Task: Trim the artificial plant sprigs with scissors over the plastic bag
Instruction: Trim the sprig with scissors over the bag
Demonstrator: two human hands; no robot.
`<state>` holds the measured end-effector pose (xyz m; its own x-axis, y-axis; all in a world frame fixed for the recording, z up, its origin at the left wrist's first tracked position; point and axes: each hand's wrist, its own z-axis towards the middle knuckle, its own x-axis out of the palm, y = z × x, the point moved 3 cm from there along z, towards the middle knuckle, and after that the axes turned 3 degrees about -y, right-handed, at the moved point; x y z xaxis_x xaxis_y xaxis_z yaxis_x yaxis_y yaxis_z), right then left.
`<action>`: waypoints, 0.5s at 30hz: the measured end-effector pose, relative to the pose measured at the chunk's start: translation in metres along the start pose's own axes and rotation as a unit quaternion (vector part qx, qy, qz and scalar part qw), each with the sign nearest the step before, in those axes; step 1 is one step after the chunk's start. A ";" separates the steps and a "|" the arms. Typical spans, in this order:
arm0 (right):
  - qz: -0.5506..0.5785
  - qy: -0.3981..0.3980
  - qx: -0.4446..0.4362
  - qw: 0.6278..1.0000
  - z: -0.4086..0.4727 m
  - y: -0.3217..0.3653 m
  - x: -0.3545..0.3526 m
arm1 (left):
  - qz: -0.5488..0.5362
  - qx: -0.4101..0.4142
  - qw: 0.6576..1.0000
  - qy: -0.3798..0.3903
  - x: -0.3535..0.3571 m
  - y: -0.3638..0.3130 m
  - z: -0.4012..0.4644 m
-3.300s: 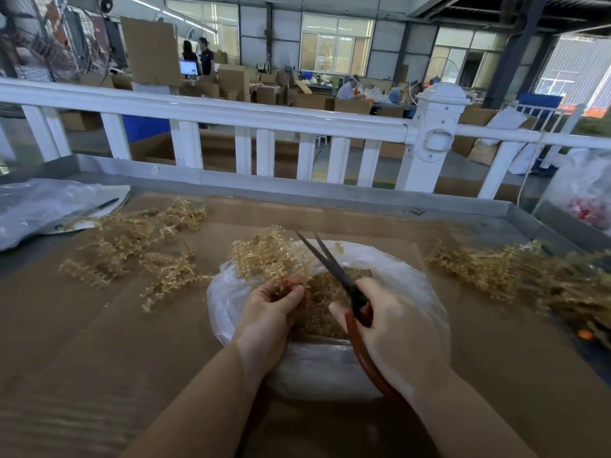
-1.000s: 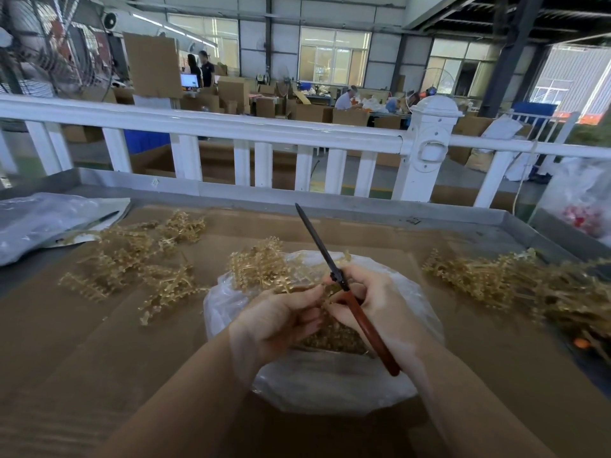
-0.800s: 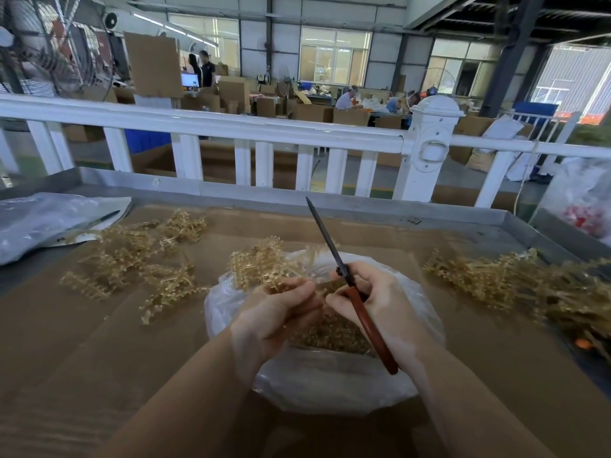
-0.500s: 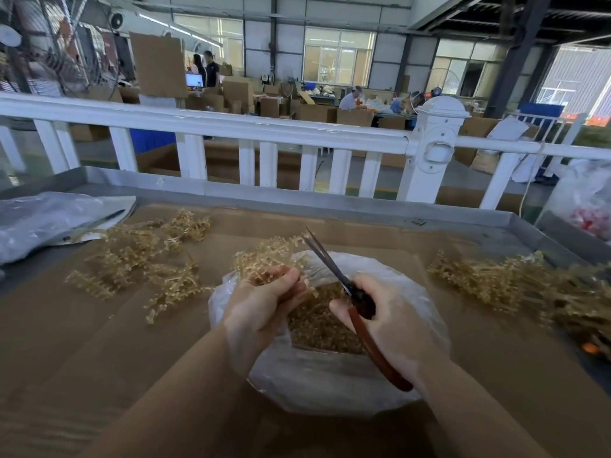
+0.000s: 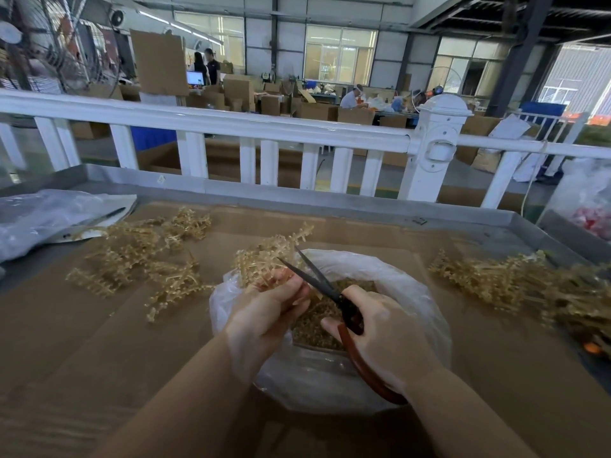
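Over the bag (image 5: 426, 312), a sprig (image 5: 264, 259) is pinched by the left hand (image 5: 264, 312) at 10 o'clock of open scissors (image 5: 317, 285) gripped by the right hand (image 5: 386, 338); fingertips (image 5: 299, 300) touching the blades risk being nicked, and cuttings could be flung past the rim.

text: none legible | labels: none | brands: none | numbers: none | signs: none

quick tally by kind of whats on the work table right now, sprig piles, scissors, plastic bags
Sprig piles: 3 (left pile, right pile, bunch held in the left hand)
Scissors: 1 (scissors, held in the right hand)
Plastic bags: 2 (bag of trimmings, flat clear bag at the left edge)
Total: 6
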<state>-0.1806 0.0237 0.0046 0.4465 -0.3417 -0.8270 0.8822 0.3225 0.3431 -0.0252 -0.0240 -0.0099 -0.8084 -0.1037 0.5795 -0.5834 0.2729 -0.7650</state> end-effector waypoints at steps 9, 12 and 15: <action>-0.026 0.009 -0.020 0.999 -0.001 0.002 -0.002 | 0.032 -0.001 0.999 0.011 -0.002 0.003 0.001; -0.014 0.014 -0.017 1.000 0.001 0.002 -0.002 | 0.053 0.004 0.998 0.027 -0.001 0.004 0.001; 0.006 0.019 -0.012 1.000 0.001 0.001 -0.001 | 0.063 0.005 0.997 0.036 -0.001 0.004 0.003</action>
<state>-0.1802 0.0233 0.0061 0.4511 -0.3038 -0.8392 0.8725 0.3479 0.3430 -0.0271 -0.0254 -0.0140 -0.8681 -0.0003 0.4965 -0.4781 0.2699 -0.8358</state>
